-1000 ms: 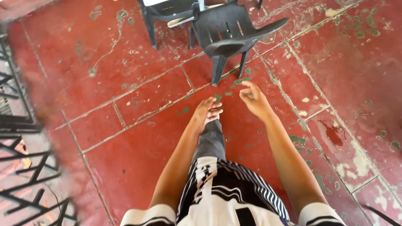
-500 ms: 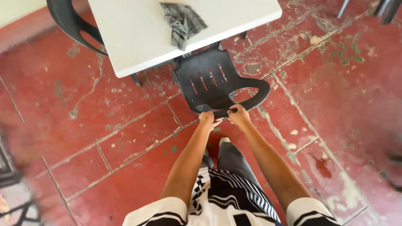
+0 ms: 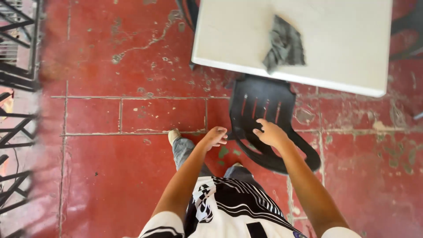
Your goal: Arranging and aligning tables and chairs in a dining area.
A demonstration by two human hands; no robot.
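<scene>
A black plastic chair (image 3: 263, 108) stands tucked partly under a white table (image 3: 348, 48), its slatted back toward me. My right hand (image 3: 269, 132) lies on the top edge of the chair's back, with the fingers curled over it. My left hand (image 3: 215, 136) hovers just left of the chair. It is loosely open, holds nothing and does not touch the chair. A crumpled grey cloth (image 3: 284, 46) lies on the table top. My foot (image 3: 174, 135) is stepped forward on the red floor.
The floor is worn red tile (image 3: 132, 176) with cracks and pale patches. A black metal railing (image 3: 13, 128) runs along the left edge. Parts of other dark chairs show beyond the table's far corner (image 3: 187, 11) and at the right (image 3: 407, 39).
I have come closer to the table and the view has swung left. Both hands were on the chair's back half a second ago. My left hand has come off it.
</scene>
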